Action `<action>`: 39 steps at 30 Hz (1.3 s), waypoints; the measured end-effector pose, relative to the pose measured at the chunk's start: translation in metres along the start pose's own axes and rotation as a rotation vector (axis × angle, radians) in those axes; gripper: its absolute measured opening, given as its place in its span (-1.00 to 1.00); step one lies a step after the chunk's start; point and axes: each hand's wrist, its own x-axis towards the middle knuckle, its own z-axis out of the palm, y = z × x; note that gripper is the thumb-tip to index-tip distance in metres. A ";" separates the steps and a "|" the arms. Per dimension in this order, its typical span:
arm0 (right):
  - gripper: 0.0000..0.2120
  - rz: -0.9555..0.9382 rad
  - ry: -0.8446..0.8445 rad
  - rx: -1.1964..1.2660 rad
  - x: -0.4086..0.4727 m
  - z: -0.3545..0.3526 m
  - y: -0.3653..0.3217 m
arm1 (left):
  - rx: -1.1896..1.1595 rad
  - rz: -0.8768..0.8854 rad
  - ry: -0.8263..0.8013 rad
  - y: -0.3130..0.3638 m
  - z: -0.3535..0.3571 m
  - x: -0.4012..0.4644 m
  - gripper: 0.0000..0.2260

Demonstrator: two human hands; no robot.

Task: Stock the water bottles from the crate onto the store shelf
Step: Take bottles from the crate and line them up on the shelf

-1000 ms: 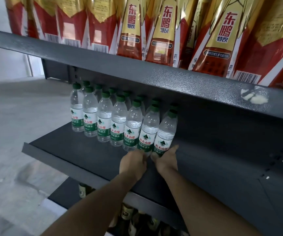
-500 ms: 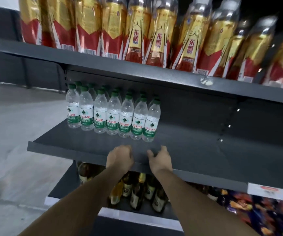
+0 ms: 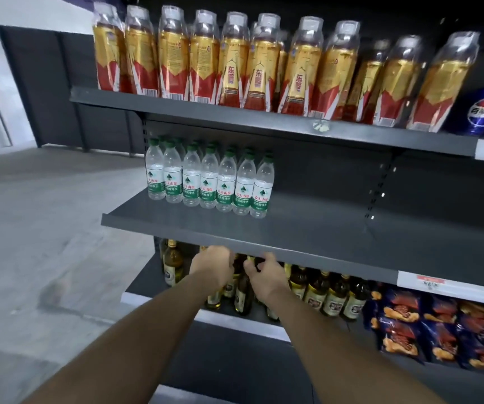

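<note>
Several clear water bottles (image 3: 208, 182) with green caps and green-white labels stand in tidy rows at the left end of the dark grey middle shelf (image 3: 308, 228). My left hand (image 3: 213, 265) and my right hand (image 3: 265, 272) hang side by side just below the shelf's front lip, in front of the lower shelf. Both hold nothing; their fingers are loosely curled. The crate is out of view.
Red-and-gold drink bottles (image 3: 235, 59) and a blue cola can (image 3: 483, 112) fill the top shelf. Dark glass bottles (image 3: 316, 293) and blue snack bags (image 3: 439, 325) sit on the lower shelf. Grey concrete floor (image 3: 45, 228) spreads to the left.
Both hands let go of the rightmost bottles, drew back off the shelf and dropped below its front edge. The view has pulled away from the shelf.
</note>
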 end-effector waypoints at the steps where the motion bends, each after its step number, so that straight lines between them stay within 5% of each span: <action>1: -0.50 0.011 -0.017 -0.009 -0.007 -0.004 0.009 | 0.000 -0.006 -0.008 0.008 0.002 -0.008 -0.84; 3: -0.46 0.038 -0.055 -0.022 -0.020 -0.012 0.027 | 0.001 -0.009 -0.027 0.026 0.007 -0.024 -0.84; 7: -0.79 0.140 -0.207 -0.053 -0.064 -0.017 0.083 | 0.020 0.014 -0.102 0.052 0.028 -0.060 -0.85; 9: -0.68 0.226 -0.307 -0.142 -0.095 -0.016 0.118 | 0.018 0.026 -0.122 0.056 0.036 -0.071 -0.86; 12: -0.37 0.332 -0.209 -0.197 -0.120 -0.023 0.142 | 0.036 0.061 -0.131 0.054 0.038 -0.076 -0.85; 16: -0.43 0.287 -0.062 -0.175 -0.123 -0.024 0.109 | 0.027 0.097 -0.154 0.045 0.043 -0.088 -0.83; 22: -0.41 0.307 -0.084 -0.151 -0.152 0.014 0.078 | -0.022 0.127 -0.255 0.014 0.074 -0.120 -0.78; 39: -0.55 0.438 -0.177 -0.297 -0.168 0.166 0.172 | -0.284 -0.050 -0.502 -0.074 0.222 -0.161 -0.85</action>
